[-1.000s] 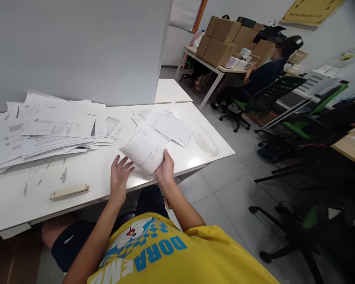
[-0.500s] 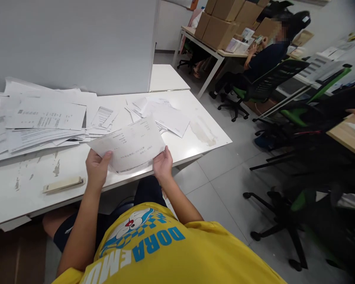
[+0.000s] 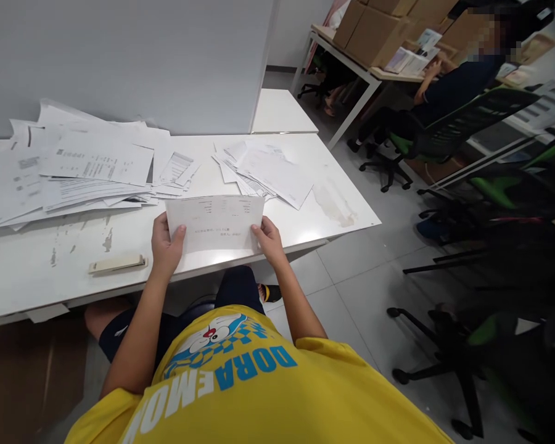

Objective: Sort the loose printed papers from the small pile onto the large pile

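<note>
A printed sheet of paper point(image 3: 215, 223) is held up over the table's front edge, between my two hands. My left hand point(image 3: 166, 243) grips its left side, thumb on the face toward me. At the right side my right hand point(image 3: 268, 239) pinches the sheet, thumb also in front. Faint lines of print show on it, too small to read. Beyond it lies a loose stack of printed papers point(image 3: 97, 157) on the left, and a smaller spread of papers point(image 3: 277, 172) on the right. A cream-coloured stapler point(image 3: 118, 264) rests left of my left hand.
The white table point(image 3: 346, 225) ends at a corner on the right, and a grey partition point(image 3: 120, 61) rises behind it. Office chairs point(image 3: 462, 351) stand on the tiled floor to the right. A seated person point(image 3: 462, 86) works at another desk with cardboard boxes point(image 3: 374, 37).
The sheet has levelled out from a tilt, and my right hand's thumb has come round onto its front face. My view has swung a little to the left.
</note>
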A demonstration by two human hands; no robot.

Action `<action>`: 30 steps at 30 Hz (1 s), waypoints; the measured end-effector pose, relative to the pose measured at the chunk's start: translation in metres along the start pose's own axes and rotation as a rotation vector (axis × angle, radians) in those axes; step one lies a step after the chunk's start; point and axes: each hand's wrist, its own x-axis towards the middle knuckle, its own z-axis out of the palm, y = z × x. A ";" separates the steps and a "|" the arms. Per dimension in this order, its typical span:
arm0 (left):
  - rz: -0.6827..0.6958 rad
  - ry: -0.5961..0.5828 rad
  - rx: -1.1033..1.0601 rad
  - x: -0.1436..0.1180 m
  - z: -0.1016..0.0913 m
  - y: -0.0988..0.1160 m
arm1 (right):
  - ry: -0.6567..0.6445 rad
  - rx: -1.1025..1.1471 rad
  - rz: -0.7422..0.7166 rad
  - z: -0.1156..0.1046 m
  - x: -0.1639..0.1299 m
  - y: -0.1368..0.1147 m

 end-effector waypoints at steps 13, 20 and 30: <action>0.164 0.208 0.026 -0.005 0.005 0.003 | 0.039 0.011 -0.100 0.024 0.008 -0.012; 0.103 0.211 0.413 -0.018 -0.046 0.042 | -0.103 0.017 0.246 0.009 0.003 -0.024; 0.370 -0.092 0.956 -0.075 -0.135 0.008 | -0.189 -0.191 0.426 0.055 -0.022 -0.013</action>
